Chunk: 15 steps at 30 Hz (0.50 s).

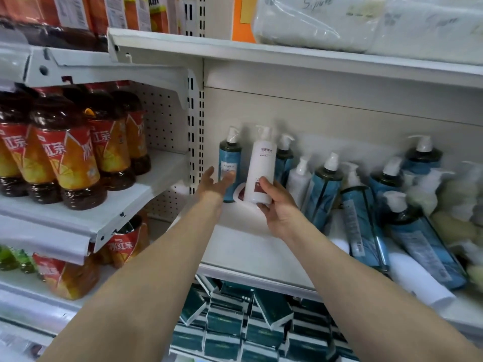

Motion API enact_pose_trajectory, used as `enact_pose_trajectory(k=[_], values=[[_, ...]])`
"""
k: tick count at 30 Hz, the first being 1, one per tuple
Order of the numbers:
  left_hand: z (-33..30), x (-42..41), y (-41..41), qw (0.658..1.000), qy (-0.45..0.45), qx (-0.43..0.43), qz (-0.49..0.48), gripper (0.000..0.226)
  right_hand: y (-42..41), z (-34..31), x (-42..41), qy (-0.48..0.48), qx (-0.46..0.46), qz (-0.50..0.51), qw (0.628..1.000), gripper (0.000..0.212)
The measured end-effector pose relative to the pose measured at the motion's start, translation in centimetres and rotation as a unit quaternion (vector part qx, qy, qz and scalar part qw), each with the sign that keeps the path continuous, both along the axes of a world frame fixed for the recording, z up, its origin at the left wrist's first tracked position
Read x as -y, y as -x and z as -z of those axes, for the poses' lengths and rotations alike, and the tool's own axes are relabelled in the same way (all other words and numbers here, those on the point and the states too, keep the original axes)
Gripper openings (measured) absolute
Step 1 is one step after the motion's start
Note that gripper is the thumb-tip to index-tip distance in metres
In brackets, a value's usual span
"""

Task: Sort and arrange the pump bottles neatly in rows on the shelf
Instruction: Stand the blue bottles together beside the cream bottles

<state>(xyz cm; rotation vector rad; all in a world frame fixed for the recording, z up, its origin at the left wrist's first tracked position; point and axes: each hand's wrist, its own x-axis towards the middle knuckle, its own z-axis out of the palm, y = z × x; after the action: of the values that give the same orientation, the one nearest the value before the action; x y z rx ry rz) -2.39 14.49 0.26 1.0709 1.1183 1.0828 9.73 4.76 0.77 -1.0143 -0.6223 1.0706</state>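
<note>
Centre of frame: right hand [277, 205] gripping the lower body of an upright white pump bottle [260, 168], fingers curled round it, just above the white shelf [248, 246]; left hand [215, 182] spread with straight fingers, touching or nearly touching the upright blue pump bottle [230, 168] at the shelf's left end, contact unclear. Right half of frame: further blue and white pump bottles [366, 205], some upright against the back panel, several leaning or lying flat. Left of frame: red-labelled tea bottles [68, 152]; bottom centre: dark green boxes [235, 322].
</note>
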Motion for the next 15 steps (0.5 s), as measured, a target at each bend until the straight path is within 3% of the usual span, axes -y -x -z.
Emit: enact_pose_trajectory(k=[3,6,10,15], values=[[0.5,-1.5,-0.4,0.994,-0.010,-0.104,0.025,0.095,-0.7,0.1,-0.3,0.006,0.012,0.011,1.000,0.026],[1.1,-2.6,-0.8,0.989,-0.025,-0.134,0.060,0.104,-1.1,0.0,-0.4,0.003,0.001,0.019,1.000,0.026],[0.9,-2.9,-1.3,0.994,-0.061,-0.051,0.077,0.074,-1.6,-0.1,-0.6,0.004,0.008,0.024,1.000,0.028],[0.9,-2.7,-1.9,0.997,-0.057,-0.017,0.057,0.067,-1.8,-0.1,-0.5,0.005,0.015,0.014,1.000,0.031]])
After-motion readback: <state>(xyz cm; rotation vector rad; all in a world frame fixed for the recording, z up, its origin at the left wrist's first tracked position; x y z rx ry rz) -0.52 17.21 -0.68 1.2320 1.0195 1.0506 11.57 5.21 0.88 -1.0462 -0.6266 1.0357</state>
